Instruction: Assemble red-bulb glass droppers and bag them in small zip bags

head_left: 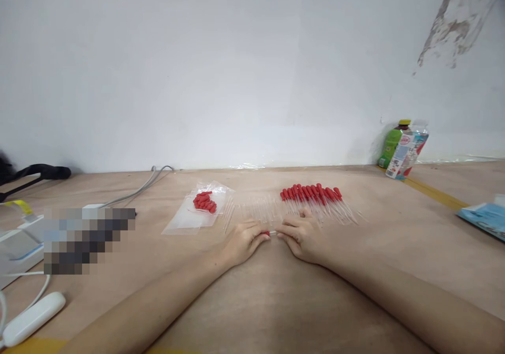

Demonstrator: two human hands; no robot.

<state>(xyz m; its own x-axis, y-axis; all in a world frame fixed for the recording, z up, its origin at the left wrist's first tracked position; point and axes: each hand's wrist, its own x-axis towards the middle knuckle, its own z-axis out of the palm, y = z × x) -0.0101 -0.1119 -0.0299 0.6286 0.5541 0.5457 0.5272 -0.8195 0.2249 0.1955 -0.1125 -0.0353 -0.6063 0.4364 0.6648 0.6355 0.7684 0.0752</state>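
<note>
My left hand (242, 242) and my right hand (299, 235) meet at the middle of the wooden table (276, 301). Both pinch one small dropper (272, 233): the left fingers are on its red rubber bulb, the right fingers on its clear glass tube. Just behind my hands lies a row of bare clear tubes (250, 209). To the right of these, a pile of finished droppers with red bulbs (315, 199) fans out. A clear plastic bag (197, 212) holding loose red bulbs (205, 201) lies to the left.
A green bottle (390, 143) and a printed packet (406, 154) lean against the wall at the back right. White devices and cables (31, 317) sit at the left edge. A blue object (485, 217) lies at the right edge. Yellow tape (434, 193) runs across the table.
</note>
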